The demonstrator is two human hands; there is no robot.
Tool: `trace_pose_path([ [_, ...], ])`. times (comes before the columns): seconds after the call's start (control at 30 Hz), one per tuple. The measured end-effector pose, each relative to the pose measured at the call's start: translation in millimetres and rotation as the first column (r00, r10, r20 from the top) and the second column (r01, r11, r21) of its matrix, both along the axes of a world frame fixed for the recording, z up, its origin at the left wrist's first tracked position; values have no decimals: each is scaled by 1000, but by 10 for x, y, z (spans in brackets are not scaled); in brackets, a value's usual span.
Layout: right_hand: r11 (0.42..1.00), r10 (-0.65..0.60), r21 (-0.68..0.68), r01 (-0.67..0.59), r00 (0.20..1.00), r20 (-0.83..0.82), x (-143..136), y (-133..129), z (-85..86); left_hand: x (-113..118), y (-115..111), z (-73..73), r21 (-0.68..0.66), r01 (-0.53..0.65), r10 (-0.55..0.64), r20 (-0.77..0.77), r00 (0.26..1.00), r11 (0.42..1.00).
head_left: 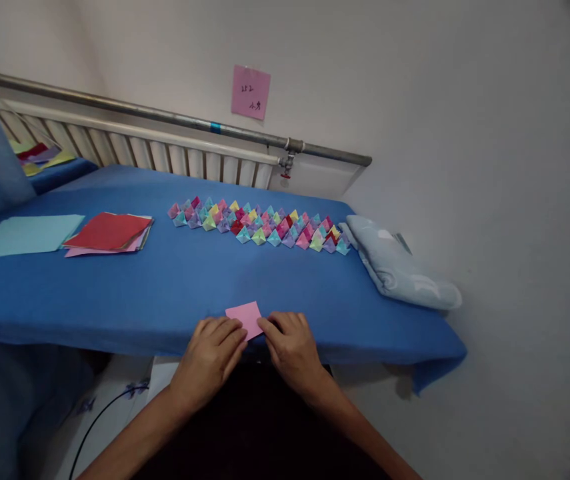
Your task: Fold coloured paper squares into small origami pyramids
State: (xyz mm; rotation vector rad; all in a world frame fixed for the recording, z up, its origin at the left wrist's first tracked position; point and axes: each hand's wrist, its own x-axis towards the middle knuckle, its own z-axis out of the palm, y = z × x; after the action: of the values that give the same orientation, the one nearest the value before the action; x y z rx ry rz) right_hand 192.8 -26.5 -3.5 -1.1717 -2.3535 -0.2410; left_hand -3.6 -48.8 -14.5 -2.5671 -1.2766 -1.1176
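A small pink paper square lies near the front edge of the blue-covered table, between my two hands. My left hand has its fingers together and bent over the paper's left and lower side. At the paper's right corner, my right hand holds it between thumb and curled fingers. The undersides of the fingertips are hidden. Beyond the hands, several folded paper pieces in many colours stand in close rows.
Light blue sheets and a red-topped paper stack lie on the left. A folded pale blue cloth rests at the right end. Behind the table are a radiator and a pipe; a pink note hangs above.
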Motion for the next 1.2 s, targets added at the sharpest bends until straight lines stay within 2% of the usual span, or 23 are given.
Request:
trace_pose_path([
  [0.1, 999, 21, -42, -23, 997, -68, -16, -65, 52, 18, 1, -29, -9, -13, 13, -9, 1000, 1000],
  [0.27, 960, 217, -175, -220, 975, -36, -127, -143, 102, -9, -23, -38, -51, -32, 29, -52, 998, 998],
  [0.37, 948, 195, -262, -180, 980, 33, -164, -129, 62, -24, -50, -48, -45, -41, 37, -79, 996, 998],
  [0.5, 945, 126, -314, -93, 988, 87, -138, -95, 42, -39, -77, -88, -20, -49, 47, -104, 993, 999],
  [0.87, 947, 21, -321, 25, 990, 137, -112, -9, 209, -54, -87, -120, -7, -44, 43, -94, 995, 999],
  [0.93, 949, 24, -314, 16, 992, 125, -103, -67, 235, -48, -87, -109, -32, -42, 39, -99, 994, 999],
  [1.0, 946, 85, -322, -43, 990, 116, -90, -131, 223, -41, -86, -103, -48, -45, 40, -115, 993, 998],
  [1.07, 937, 128, -340, -85, 986, 107, -76, -175, 175, -46, -74, -108, -47, -54, 48, -128, 991, 997],
  [1.2, 939, 123, -334, -83, 987, 102, -52, -182, 72, -146, -3, -133, -19, -68, 63, -169, 984, 998],
])
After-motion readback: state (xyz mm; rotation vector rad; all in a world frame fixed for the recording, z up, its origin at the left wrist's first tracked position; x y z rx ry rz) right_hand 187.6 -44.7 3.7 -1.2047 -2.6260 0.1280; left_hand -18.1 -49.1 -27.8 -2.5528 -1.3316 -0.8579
